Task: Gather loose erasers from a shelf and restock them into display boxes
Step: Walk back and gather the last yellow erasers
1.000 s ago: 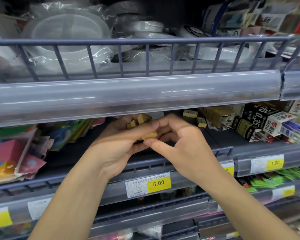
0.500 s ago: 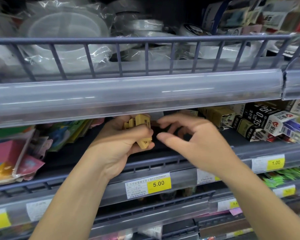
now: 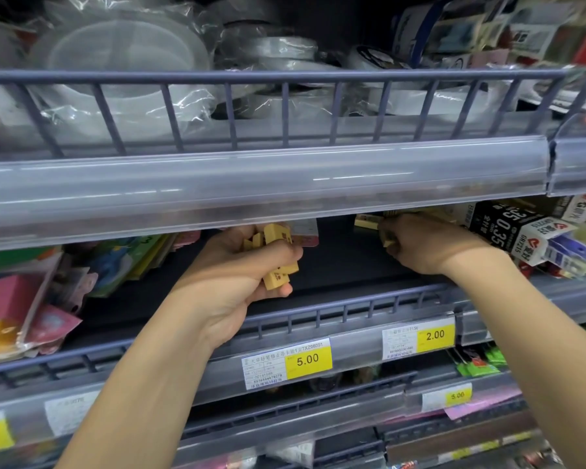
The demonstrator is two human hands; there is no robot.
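My left hand [image 3: 247, 265] is closed around a bunch of small yellow erasers [image 3: 278, 275], held above the dark shelf floor [image 3: 339, 265] in the middle. Some stick out above my fingers, others below. My right hand [image 3: 423, 245] reaches to the back right of the same shelf, fingers curled on a yellow eraser [image 3: 388, 243]. Another loose yellow eraser [image 3: 366, 221] lies just left of its fingertips, partly hidden by the upper shelf's rail.
A wide clear price rail [image 3: 251, 184] of the upper shelf hangs just above both hands. Black and white boxes [image 3: 521, 235] crowd the right of the shelf, colourful packets [image 3: 31, 299] the left. A low wire fence [image 3: 352, 309] with price tags runs along the shelf front.
My hands have separated. The right hand moved right and deeper into the shelf and closed on an eraser. The left hand stayed put with its bunch.
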